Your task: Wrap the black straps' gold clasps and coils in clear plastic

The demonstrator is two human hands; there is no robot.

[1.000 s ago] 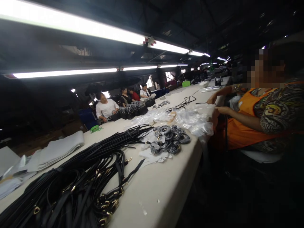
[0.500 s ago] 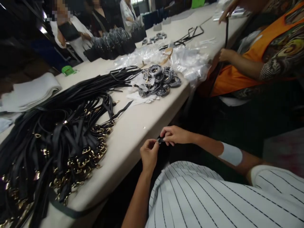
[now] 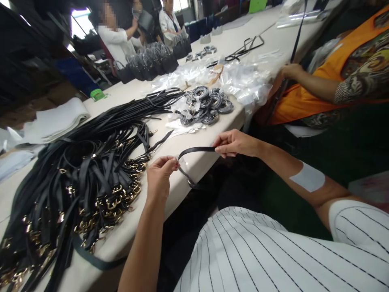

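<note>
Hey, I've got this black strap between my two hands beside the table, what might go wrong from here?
The gold clasps in the strap pile lie jumbled, so pulling one strap could tangle others. The black strap between your left hand and right hand has a part dangling by the table edge, which might catch there.

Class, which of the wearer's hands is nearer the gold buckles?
Left: the left hand is just right of the gold buckles; the right hand is farther right, gripping the black strap.
</note>
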